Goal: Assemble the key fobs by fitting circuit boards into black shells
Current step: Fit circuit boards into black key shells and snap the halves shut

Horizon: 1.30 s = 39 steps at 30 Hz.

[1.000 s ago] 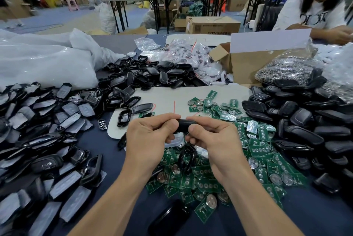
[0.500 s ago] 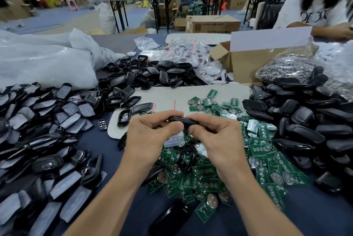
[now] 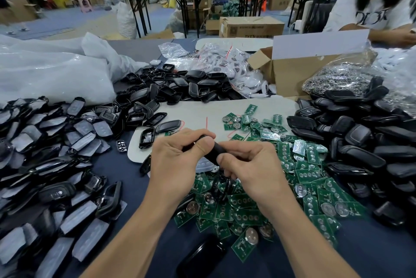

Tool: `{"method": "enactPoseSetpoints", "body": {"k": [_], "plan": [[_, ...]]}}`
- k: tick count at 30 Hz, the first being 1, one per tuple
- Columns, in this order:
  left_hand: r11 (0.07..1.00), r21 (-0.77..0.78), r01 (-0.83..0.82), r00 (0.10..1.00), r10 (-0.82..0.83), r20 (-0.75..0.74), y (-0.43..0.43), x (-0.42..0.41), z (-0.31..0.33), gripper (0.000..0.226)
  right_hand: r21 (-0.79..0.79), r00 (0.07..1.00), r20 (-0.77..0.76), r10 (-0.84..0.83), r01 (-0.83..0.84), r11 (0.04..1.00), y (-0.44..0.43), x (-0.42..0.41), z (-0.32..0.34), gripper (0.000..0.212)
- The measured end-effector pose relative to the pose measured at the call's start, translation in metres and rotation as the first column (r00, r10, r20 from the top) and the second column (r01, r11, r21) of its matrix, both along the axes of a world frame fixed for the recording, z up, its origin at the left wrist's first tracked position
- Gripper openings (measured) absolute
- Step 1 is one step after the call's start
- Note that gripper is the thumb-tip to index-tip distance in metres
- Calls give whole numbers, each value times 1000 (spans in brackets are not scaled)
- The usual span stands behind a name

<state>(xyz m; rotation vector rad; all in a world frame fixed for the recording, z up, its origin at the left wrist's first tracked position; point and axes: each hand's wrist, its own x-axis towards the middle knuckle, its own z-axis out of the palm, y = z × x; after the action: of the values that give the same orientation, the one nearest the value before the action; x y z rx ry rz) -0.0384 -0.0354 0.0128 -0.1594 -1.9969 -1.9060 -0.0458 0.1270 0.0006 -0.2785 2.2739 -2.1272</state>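
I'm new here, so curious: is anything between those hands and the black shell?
Nothing visible. The left hand and right hand both grip the shell directly, over the boards.

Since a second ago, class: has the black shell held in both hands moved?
No. The black shell stays just below the red mark on the white card; it has only tilted, right end lower.

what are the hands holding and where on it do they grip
One black shell, held between both hands: the left hand pinches its left end and the right hand pinches its right end.
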Motion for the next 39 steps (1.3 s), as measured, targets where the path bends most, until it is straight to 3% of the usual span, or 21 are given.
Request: {"method": "enactPoseSetpoints", "body": {"k": [5,10,14,17,20,23,39], "plan": [[992,126,29,990,-46,136,-1,-2,0,29,-133,995,98,-11,24,991,-4,2,1,18],[919,301,254,926,-320,198,-7,-4,-1,46,-426,940,302,157,-15,905,2,1,10,11],[886,326,329,891,-406,203,-10,-5,0,55,-463,909,350,226,-42,885,6,1,10,15],[875,336,348,881,-428,203,-13,-7,-3,51,-416,929,336,153,1,909,4,0,9,13],[899,302,316,888,-393,240,-13,-9,-5,50,-76,984,144,-106,118,990,2,0,5,18],[923,296,247,902,-331,277,-14,-11,-9,46,85,994,2,-114,113,990,-1,3,6,36],[932,240,273,914,-328,237,-13,-11,-10,37,-14,997,0,-80,80,997,-1,1,3,39]]}}
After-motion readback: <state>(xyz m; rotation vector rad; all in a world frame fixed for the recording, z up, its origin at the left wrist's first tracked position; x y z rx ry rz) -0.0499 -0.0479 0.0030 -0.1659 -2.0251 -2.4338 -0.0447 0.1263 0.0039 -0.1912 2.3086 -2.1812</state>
